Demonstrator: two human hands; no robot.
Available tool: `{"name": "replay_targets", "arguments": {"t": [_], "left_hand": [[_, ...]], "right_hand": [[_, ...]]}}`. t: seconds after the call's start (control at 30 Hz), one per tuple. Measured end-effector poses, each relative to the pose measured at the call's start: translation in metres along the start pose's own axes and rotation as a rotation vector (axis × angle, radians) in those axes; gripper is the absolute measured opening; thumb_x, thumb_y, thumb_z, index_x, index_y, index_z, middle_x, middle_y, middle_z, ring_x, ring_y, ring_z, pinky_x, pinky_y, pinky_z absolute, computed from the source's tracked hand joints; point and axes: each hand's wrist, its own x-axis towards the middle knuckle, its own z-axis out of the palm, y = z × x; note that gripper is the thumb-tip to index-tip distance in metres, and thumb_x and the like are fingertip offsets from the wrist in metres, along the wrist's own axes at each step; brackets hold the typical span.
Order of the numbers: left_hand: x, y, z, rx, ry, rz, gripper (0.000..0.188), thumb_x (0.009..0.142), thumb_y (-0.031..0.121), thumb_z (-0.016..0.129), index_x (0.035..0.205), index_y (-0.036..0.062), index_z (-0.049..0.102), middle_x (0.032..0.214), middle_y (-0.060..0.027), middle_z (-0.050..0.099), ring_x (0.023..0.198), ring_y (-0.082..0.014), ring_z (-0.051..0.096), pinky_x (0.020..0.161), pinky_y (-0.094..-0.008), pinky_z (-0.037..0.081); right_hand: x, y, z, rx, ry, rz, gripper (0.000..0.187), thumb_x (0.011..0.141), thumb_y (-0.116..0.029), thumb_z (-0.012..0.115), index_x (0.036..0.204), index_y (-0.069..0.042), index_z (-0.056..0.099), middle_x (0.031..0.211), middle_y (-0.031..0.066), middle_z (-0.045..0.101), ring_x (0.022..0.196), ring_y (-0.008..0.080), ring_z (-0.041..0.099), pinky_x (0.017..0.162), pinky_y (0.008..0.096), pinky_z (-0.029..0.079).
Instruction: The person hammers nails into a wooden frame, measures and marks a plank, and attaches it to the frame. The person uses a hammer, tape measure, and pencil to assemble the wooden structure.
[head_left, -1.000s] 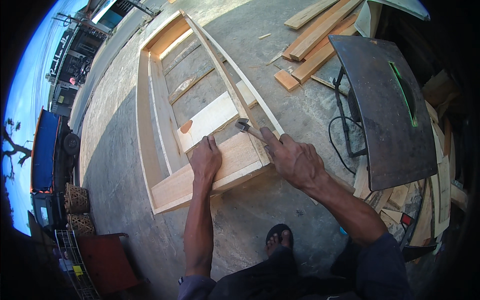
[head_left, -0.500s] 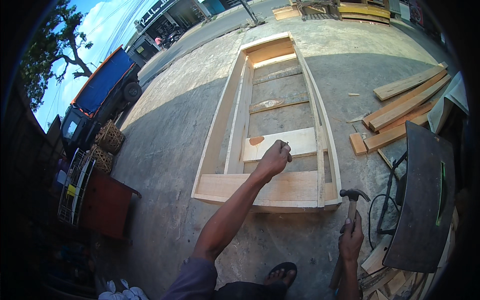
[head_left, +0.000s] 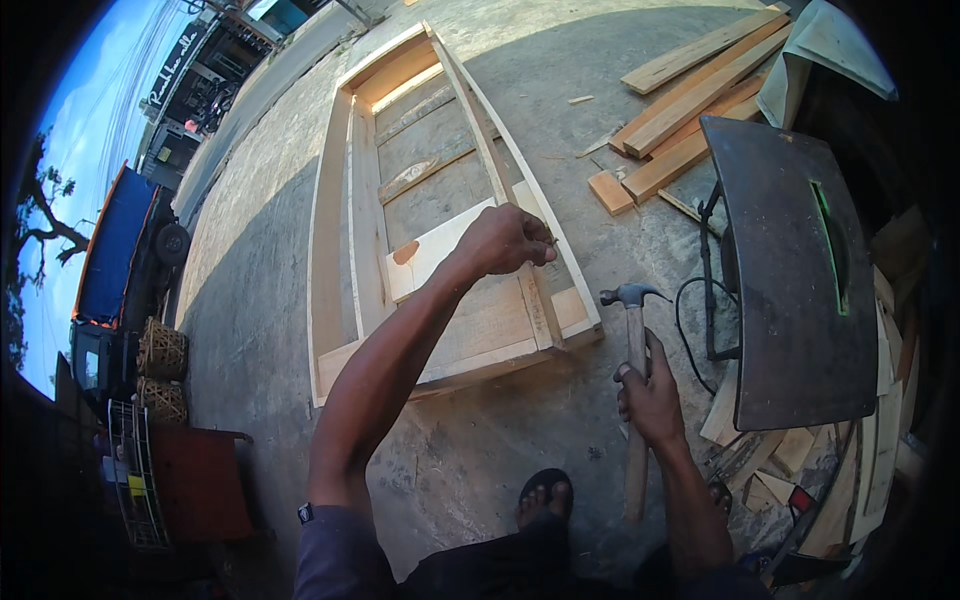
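Note:
My right hand [head_left: 652,396] is wrapped round the wooden handle of a claw hammer [head_left: 635,325], which stands upright with its metal head on top, to the right of the frame's near corner. My left hand [head_left: 503,241] reaches over a long wooden frame [head_left: 470,362] lying on the ground. Its fingers are pinched together above the right-hand rails, with perhaps a tiny thing at the tips, too small to name. Inside the frame run thin crosspieces and a wider pale board [head_left: 437,252] with a brown patch, partly hidden by my left forearm.
Loose planks [head_left: 690,90] and a short block [head_left: 610,192] lie at the far right. A dark slotted table top [head_left: 790,280] stands at right, with a cable and wood offcuts [head_left: 790,452] nearby. At left are a red-brown cabinet [head_left: 205,485], woven baskets [head_left: 162,350] and a truck [head_left: 115,260].
My view has swung right, so the frame sits further left. My left hand has moved from the pale board toward the right-hand rails. The hammer in my right hand is raised further into view.

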Motion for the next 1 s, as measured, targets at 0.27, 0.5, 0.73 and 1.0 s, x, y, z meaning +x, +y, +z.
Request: {"name": "replay_targets", "arguments": {"t": [0.27,0.5,0.73,1.0], "left_hand": [[0.000,0.010,0.011,0.146,-0.050,-0.062,0.019,0.086,0.026,0.083,0.098,0.0114,0.083,0.083,-0.0055,0.079,0.078,-0.0209,0.075,0.076,-0.0361,0.056],[0.005,0.011,0.019,0.209,-0.089,-0.033,0.019,0.083,0.025,0.085,0.097,0.0112,0.083,0.082,-0.0059,0.079,0.075,-0.0211,0.075,0.071,-0.0364,0.057],[0.005,0.016,0.022,0.348,-0.044,-0.003,0.014,0.086,0.032,0.081,0.093,0.0205,0.084,0.077,0.0005,0.077,0.090,-0.0218,0.069,0.099,-0.0482,0.035],[0.003,0.015,0.019,0.333,-0.114,-0.069,0.017,0.084,0.031,0.082,0.095,0.0186,0.084,0.084,-0.0017,0.079,0.085,-0.0221,0.070,0.095,-0.0462,0.038]], "right_hand": [[0.000,-0.009,0.009,0.245,-0.080,-0.002,0.057,0.109,-0.019,0.045,0.163,-0.015,0.027,0.094,0.0090,0.062,0.057,0.0118,0.059,0.048,0.0302,0.052],[0.010,-0.028,0.000,0.154,-0.258,0.035,0.057,0.113,-0.029,0.043,0.165,-0.021,0.024,0.091,0.0082,0.060,0.050,0.0113,0.056,0.042,0.0302,0.050],[0.037,-0.051,0.001,0.303,0.011,-0.022,0.054,0.113,-0.029,0.042,0.164,-0.019,0.029,0.077,0.0032,0.054,0.048,0.0101,0.052,0.041,0.0298,0.047],[0.040,-0.051,-0.007,0.170,-0.006,0.031,0.057,0.112,-0.028,0.044,0.165,-0.017,0.027,0.068,0.0044,0.052,0.048,0.0134,0.053,0.043,0.0332,0.049]]}}
